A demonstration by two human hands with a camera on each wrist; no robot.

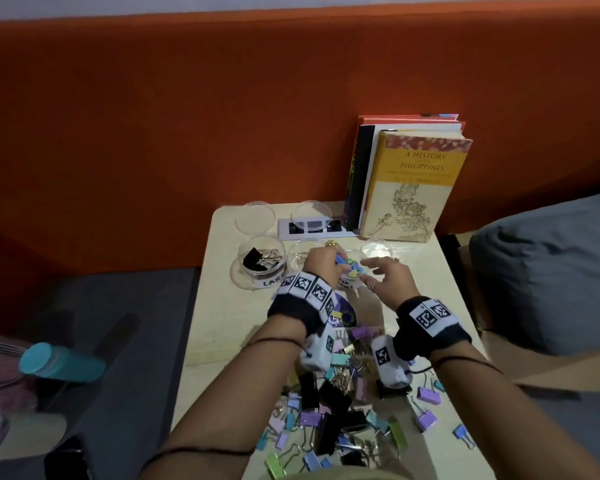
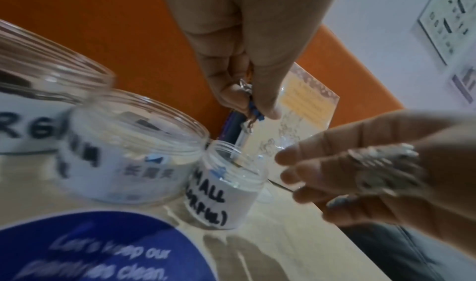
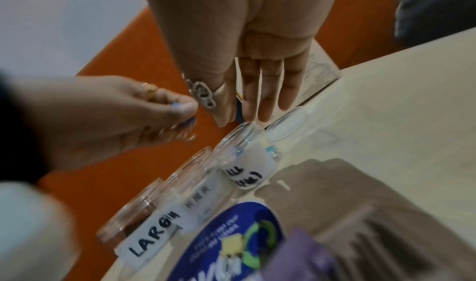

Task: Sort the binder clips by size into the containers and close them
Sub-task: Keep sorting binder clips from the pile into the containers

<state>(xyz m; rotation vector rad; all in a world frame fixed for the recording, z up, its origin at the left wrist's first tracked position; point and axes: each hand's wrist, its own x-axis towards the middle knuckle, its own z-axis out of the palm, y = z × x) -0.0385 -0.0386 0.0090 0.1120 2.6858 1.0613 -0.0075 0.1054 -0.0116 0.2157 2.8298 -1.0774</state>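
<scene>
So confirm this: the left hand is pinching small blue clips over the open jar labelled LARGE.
Wrong jar. The left hand pinches the small blue clips above the open jar labelled SMALL, as the left wrist view shows; the jar labelled LARGE stands further left.

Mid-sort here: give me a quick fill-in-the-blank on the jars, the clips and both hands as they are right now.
1. The left hand pinches small ____ binder clips.
2. It holds them above the jar labelled ____.
3. The large jar holds clips coloured ____.
4. The right hand holds ____.

Missing words: blue; small; black; nothing
</scene>
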